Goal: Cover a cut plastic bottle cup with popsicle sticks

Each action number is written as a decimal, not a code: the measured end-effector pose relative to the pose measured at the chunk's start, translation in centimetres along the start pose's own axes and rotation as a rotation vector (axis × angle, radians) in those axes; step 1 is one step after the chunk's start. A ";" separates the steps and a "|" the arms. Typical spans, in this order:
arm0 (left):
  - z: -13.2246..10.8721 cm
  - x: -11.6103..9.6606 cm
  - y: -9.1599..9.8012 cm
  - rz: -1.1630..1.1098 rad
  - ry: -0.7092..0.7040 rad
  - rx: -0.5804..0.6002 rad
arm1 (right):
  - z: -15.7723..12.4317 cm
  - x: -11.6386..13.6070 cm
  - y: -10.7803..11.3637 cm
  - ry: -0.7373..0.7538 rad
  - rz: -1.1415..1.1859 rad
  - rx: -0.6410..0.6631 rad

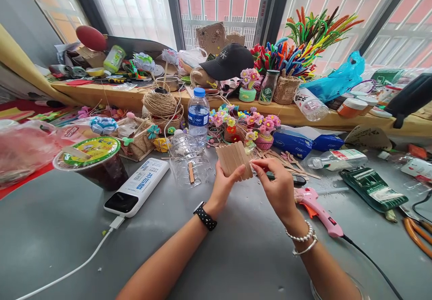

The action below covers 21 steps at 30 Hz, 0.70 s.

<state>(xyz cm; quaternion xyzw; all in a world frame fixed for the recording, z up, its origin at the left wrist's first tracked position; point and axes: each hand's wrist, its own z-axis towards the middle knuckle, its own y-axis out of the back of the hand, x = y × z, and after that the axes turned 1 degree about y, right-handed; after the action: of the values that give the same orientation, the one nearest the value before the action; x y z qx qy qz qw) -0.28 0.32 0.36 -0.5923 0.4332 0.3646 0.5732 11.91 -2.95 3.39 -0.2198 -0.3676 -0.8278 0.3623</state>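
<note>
Craft-stick panel (232,158) in left fingers (238,172), right fingers (267,162) by its edge, tabletop (246,246) below

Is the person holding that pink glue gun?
No, the pink glue gun lies on the table, while the left hand grips a panel of wooden sticks.

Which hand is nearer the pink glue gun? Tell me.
Right. The right hand is just left of the pink glue gun; the left hand is farther left, holding wooden sticks.

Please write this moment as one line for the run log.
left hand: holding wooden-stick panel | right hand: fingers pinched at panel's right edge | pink glue gun: lying on table
</note>
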 end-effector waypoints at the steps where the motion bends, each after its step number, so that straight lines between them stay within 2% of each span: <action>1: 0.0 0.0 0.0 0.011 0.003 -0.008 | 0.0 0.1 0.0 -0.019 0.012 0.001; 12: -0.2 0.1 -0.1 0.056 -0.049 -0.010 | -0.3 0.3 -0.3 -0.242 0.130 0.000; 21: -0.3 0.4 0.0 0.085 -0.052 -0.014 | -0.4 0.6 -0.3 -0.220 0.103 0.008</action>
<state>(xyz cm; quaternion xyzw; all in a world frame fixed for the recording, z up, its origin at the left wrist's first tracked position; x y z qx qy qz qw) -0.21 -0.06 0.01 -0.5676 0.4405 0.4070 0.5640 11.29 -3.35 3.36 -0.3264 -0.3967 -0.7776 0.3626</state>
